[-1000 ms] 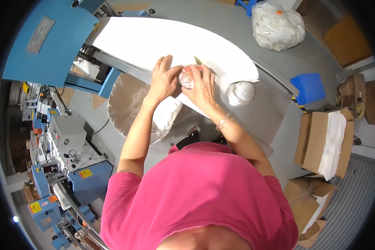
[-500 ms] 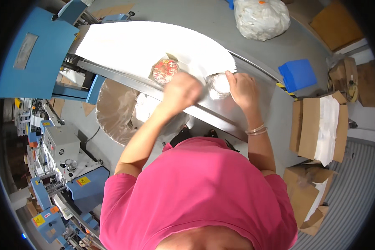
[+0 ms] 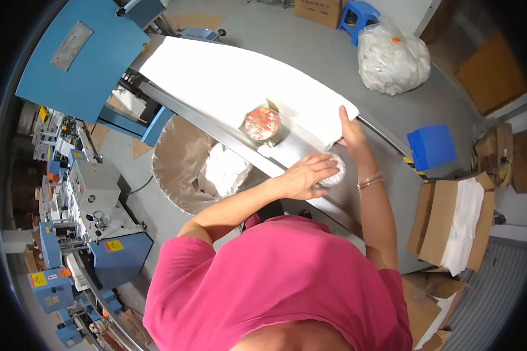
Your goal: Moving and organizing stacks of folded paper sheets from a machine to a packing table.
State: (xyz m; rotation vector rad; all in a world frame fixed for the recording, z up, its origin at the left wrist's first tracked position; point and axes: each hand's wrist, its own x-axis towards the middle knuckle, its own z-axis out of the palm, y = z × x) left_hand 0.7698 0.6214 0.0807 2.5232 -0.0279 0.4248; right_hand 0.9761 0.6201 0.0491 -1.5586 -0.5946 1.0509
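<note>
A long white stack of thin sheets (image 3: 246, 76) lies along the metal table, its edge finely ridged. At its right end my right hand (image 3: 352, 133) grips it, thumb on the far side and fingers partly hidden by the stack. My left hand (image 3: 305, 176) rests with stretched fingers over the left side of a round, shiny, clear-and-white thing (image 3: 335, 169), its thumb held apart. What this round thing is cannot be made out. A round container with a red patterned top (image 3: 262, 124) stands against the stack, left of both hands.
Below the metal table's edge (image 3: 208, 131) stands a bin lined with clear plastic (image 3: 175, 155), white scraps inside. Blue machinery (image 3: 82, 52) is at the left. A stuffed plastic bag (image 3: 392, 61), a blue bin (image 3: 432, 147) and open cardboard boxes (image 3: 439, 213) stand at the right.
My left hand has moved right, from near the red-topped container onto the round shiny thing. My right hand has left that thing's side and now grips the stack's end. The whole view has shifted.
</note>
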